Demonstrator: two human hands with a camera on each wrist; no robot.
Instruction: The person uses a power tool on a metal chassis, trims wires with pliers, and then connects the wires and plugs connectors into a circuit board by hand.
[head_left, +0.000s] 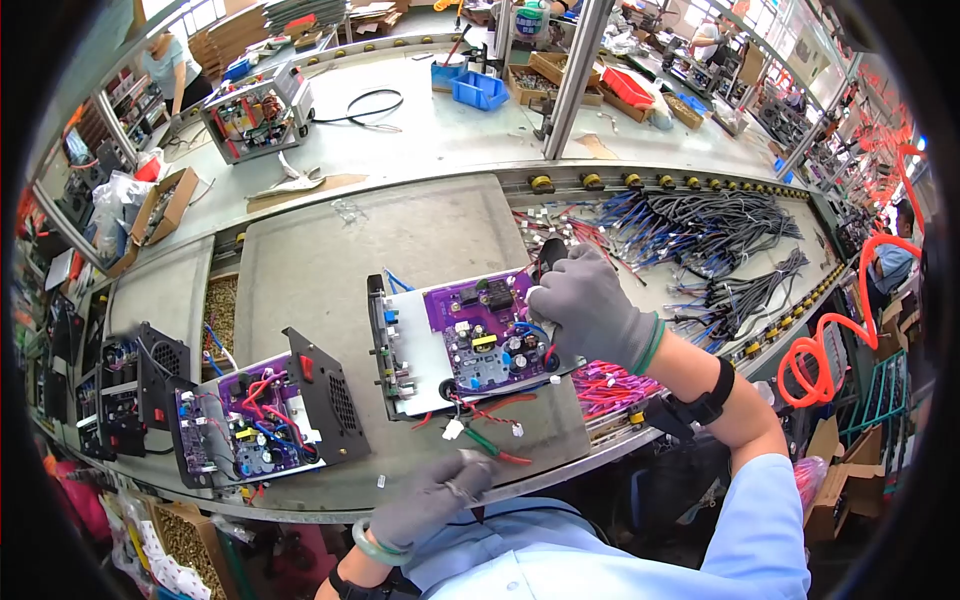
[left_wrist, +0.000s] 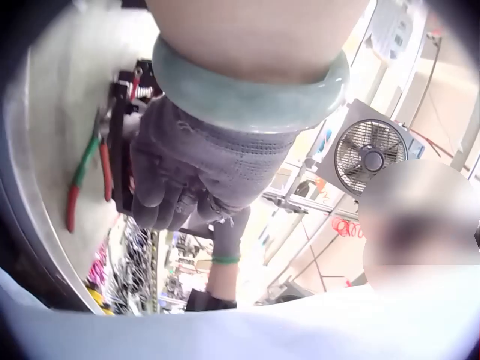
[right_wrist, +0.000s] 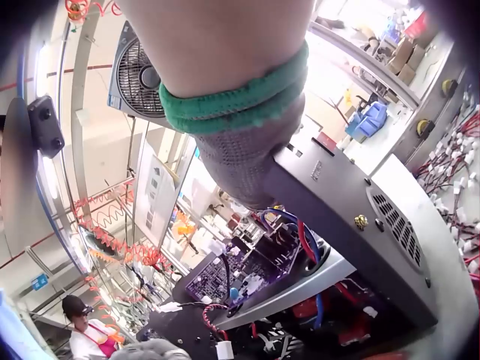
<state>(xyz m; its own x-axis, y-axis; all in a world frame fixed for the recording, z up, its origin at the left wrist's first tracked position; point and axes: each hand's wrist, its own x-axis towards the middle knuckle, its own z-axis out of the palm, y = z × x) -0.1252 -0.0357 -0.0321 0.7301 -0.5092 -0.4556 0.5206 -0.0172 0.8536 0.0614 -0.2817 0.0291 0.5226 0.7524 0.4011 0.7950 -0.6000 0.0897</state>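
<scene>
The gloved right hand [head_left: 595, 310] grips the right end of an open electronic unit, at the upper edge of its black vented end panel [right_wrist: 352, 217]; its fingertips are partly hidden. That unit holds a purple circuit board [head_left: 485, 340] beside a white plate [head_left: 415, 350], with loose wires at its front. The gloved left hand [head_left: 435, 500] hovers near the table's front edge, fingers loosely curled around nothing. Close by lie pliers [left_wrist: 84, 176] with green and red handles, apart from that hand.
A second open unit [head_left: 260, 420] with a black vented panel stands to the left, and more black units [head_left: 130, 390] lie beyond it. Bundled dark cables [head_left: 710, 230] fill the right bench. An orange coiled hose [head_left: 815, 365] hangs at right. A metal post [head_left: 580, 80] rises behind.
</scene>
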